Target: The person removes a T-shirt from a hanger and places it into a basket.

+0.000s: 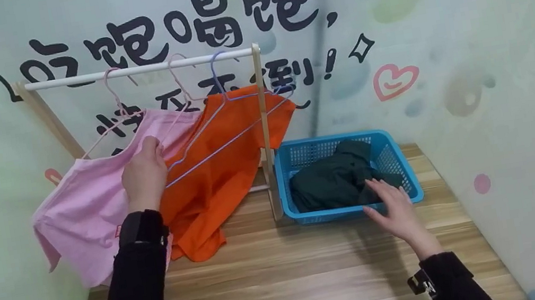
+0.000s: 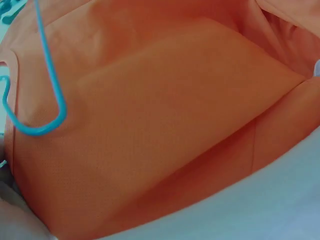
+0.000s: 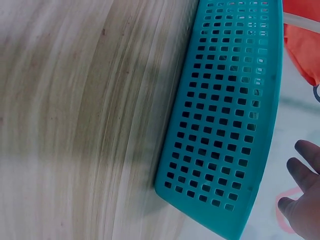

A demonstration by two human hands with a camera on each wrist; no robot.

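My left hand point(image 1: 145, 172) grips the neckline edge of an orange T-shirt point(image 1: 224, 146), which hangs beside a pink shirt point(image 1: 87, 200). A bluish-purple hanger point(image 1: 204, 157) lies against the orange shirt. In the left wrist view, the hanger's rounded end point(image 2: 37, 131) shows outside the orange cloth point(image 2: 150, 125), and my fingers point(image 2: 20, 215) are partly seen at the lower left. My right hand point(image 1: 398, 210), fingers spread, is over the front rim of a blue basket point(image 1: 352, 210) and holds nothing. A dark green garment point(image 1: 331, 177) lies crumpled in that basket.
A clothes rack with a white rail point(image 1: 142, 69) and wooden posts point(image 1: 272, 170) stands on the wood-grain table point(image 1: 294, 285). Pink hangers point(image 1: 116, 96) hang from the rail; one carries the pink shirt. A printed fabric wall point(image 1: 506, 96) encloses the table at the back and sides.
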